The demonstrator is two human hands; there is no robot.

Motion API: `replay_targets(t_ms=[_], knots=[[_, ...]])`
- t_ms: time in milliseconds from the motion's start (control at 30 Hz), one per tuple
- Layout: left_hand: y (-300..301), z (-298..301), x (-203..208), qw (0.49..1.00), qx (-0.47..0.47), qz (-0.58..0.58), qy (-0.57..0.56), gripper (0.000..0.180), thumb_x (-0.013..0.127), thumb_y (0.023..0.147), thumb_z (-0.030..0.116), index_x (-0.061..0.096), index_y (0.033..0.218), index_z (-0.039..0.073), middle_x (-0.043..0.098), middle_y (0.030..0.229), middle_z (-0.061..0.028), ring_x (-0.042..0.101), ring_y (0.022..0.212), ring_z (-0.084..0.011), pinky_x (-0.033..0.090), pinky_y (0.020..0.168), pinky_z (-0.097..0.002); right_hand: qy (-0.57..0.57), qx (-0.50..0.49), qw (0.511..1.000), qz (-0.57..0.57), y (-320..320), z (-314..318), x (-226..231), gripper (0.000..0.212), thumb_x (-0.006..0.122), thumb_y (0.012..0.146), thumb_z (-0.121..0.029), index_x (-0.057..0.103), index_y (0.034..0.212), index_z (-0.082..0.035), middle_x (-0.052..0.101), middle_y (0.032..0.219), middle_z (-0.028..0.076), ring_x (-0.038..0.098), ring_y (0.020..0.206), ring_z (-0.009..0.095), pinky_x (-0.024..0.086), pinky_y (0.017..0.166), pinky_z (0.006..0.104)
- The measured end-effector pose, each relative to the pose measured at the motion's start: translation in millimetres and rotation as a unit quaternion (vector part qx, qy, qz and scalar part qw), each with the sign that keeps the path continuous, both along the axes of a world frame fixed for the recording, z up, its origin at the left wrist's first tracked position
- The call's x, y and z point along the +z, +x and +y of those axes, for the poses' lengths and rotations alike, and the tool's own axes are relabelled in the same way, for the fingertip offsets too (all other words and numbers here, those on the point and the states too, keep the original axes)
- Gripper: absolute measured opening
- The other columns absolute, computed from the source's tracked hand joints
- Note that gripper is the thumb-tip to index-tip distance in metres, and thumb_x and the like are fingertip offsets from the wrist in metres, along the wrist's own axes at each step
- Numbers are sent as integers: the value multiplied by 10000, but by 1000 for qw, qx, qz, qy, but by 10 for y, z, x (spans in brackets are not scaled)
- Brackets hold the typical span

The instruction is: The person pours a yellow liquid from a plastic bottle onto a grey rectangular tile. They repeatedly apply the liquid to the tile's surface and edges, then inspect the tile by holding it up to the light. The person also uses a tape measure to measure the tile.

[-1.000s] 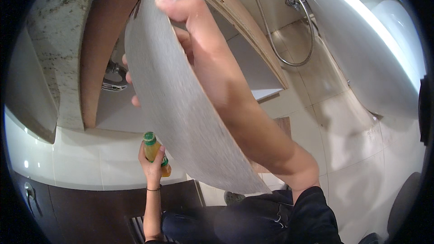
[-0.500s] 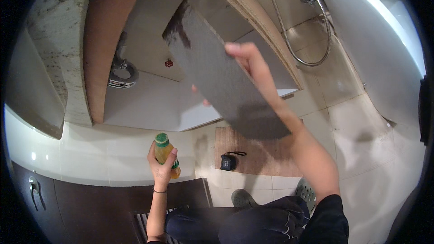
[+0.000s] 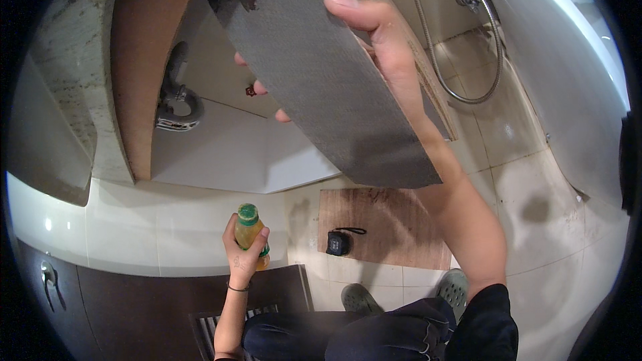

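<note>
My right hand (image 3: 384, 33) grips a flat grey rectangular panel (image 3: 314, 80), thumb on its right edge and fingertips showing past its left edge. A dark wet-looking smear marks the panel's upper left corner. The panel is held up at a slant in front of an open cabinet. Lower down on the left, my left hand (image 3: 242, 251) is wrapped around a small bottle (image 3: 248, 228) with a green cap and yellowish contents. The bottle is upright with a slight tilt, its cap on.
Behind the panel, the under-sink cabinet (image 3: 207, 154) holds a chrome drain trap (image 3: 179, 110) and a red valve knob (image 3: 251, 90). A black tape measure (image 3: 338, 243) lies on a brown wood-grain board (image 3: 394, 227) on the tiled floor. A shower hose (image 3: 498, 67) hangs at the right.
My right hand has raised the grey panel and brought it closer, so it looks larger, with more fingertips visible. The left hand and bottle have shifted slightly down and right.
</note>
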State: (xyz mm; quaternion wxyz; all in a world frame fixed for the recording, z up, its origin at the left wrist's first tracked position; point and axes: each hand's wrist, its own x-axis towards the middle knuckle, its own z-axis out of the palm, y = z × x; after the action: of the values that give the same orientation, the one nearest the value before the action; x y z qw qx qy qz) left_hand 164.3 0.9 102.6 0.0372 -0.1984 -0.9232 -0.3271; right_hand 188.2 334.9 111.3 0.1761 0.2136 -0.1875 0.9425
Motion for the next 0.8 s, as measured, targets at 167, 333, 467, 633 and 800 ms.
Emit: replay_targets(t_ms=[167,333,467,633,800], knots=[[16,30,17,1000,-9,-11,-1,273,760,796,148,520,881,48,538,756,-5,531,690,-96,447,640,-255,-5,-11,1000,6,33,-88,58,630,481,862,-559,651,1069,11,675,914,129,653,787,190,549,626,315],[69,54,59,1000,-13,-19,6,270,759,794,142,516,873,56,548,751,-4,542,680,-93,452,632,-249,-24,-11,1000,8,102,-152,72,631,470,868,-563,652,1072,5,676,915,133,656,782,197,550,620,325],[85,21,86,1000,-23,-15,6,269,758,790,136,518,877,51,556,757,-8,546,689,-92,456,642,-250,-36,7,999,9,156,-218,144,640,517,863,-566,618,1133,5,656,958,120,642,827,194,550,659,336],[58,-123,35,1000,-18,-7,9,267,756,782,126,537,909,39,560,763,-12,551,701,-112,464,658,-266,-42,4,999,1,291,-450,279,748,581,853,-584,509,1281,25,596,1033,69,590,901,184,534,745,345],[69,-164,53,999,-6,0,-44,414,734,781,222,571,1092,1,593,933,-54,572,862,-158,478,787,-317,-66,7,995,69,301,-600,440,829,588,889,-569,383,1420,34,547,1137,82,561,997,179,525,806,340]])
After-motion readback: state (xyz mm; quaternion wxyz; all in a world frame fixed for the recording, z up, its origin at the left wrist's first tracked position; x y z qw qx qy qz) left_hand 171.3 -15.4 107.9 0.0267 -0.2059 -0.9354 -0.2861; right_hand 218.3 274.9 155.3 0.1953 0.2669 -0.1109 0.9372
